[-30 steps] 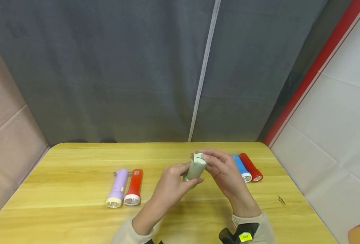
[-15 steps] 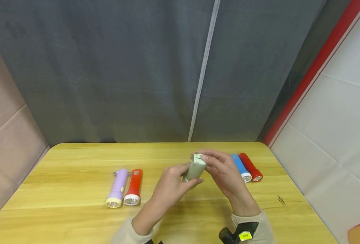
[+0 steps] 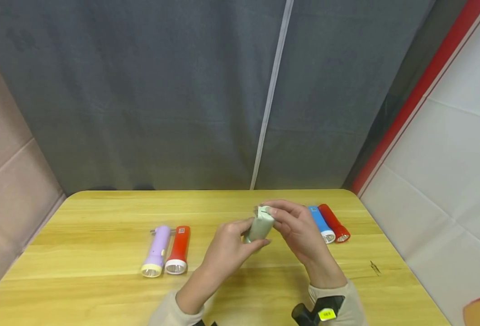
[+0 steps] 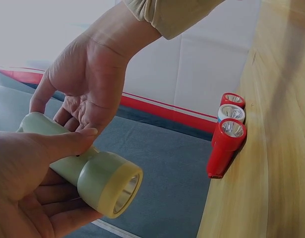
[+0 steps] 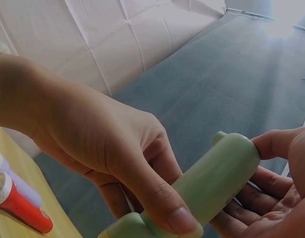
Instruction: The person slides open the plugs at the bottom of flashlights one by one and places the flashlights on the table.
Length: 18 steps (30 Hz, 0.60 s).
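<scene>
A pale green flashlight [image 3: 260, 226] with a cream rim [image 4: 121, 193] around its lens is held above the table. My left hand [image 3: 227, 244] grips its body, thumb on the near side and fingers under it in the left wrist view. The fingertips of my right hand [image 3: 298, 231] pinch its tail end, as the right wrist view also shows. In the head view the flashlight's tail points up toward the camera and its lens end is hidden. The lens [image 4: 126, 193] faces out in the left wrist view.
A purple flashlight [image 3: 157, 249] and a red one with a white rim [image 3: 179, 246] lie left on the table [image 3: 81, 294]. Beyond my right hand lie a blue flashlight [image 3: 321, 222] and a red one [image 3: 333, 222]. Another red flashlight [image 4: 224, 148] shows nearest in the left wrist view.
</scene>
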{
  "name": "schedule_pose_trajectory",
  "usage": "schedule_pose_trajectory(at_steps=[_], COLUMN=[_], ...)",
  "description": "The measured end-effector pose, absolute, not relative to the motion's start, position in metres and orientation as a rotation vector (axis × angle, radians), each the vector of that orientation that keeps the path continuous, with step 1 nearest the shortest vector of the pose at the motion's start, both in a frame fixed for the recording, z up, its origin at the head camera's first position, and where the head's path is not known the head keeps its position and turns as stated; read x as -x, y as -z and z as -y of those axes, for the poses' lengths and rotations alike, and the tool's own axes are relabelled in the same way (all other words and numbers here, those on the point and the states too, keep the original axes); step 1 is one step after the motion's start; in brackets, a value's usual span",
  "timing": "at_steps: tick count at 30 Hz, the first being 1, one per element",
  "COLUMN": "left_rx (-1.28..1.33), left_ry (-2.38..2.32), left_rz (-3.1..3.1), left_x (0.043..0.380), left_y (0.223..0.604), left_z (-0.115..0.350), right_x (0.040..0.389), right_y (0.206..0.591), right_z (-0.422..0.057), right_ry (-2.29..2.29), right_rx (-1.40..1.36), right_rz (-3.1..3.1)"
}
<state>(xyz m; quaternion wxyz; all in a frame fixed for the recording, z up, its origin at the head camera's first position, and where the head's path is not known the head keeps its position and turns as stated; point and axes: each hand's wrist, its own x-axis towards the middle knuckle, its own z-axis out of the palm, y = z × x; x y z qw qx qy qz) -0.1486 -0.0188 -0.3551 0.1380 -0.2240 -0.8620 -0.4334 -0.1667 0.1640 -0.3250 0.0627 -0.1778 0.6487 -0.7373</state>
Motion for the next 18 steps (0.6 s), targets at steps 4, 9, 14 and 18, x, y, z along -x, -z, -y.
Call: schedule_pose_trajectory(at_steps=[4, 9, 14, 18], left_rx=[0.645, 0.643, 0.643, 0.642], left_ry=[1.255, 1.259, 1.257, 1.242], left_rz=[2.503, 2.518, 2.523, 2.525], left_x=[0.1481, 0.1476, 0.1472, 0.1472], left_y=[0.3549, 0.3546, 0.3545, 0.3545], left_z=[0.0189, 0.0188, 0.0190, 0.0191], right_x=[0.1672, 0.1677, 0.1673, 0.1667], right_y=[0.3259, 0.3264, 0.3261, 0.3254], right_z=[-0.1640, -0.1644, -0.1644, -0.1637], right_ry=[2.229, 2.223, 2.225, 2.231], right_rx=[0.545, 0.559, 0.552, 0.526], right_rz=[-1.958, -1.963, -1.959, -1.960])
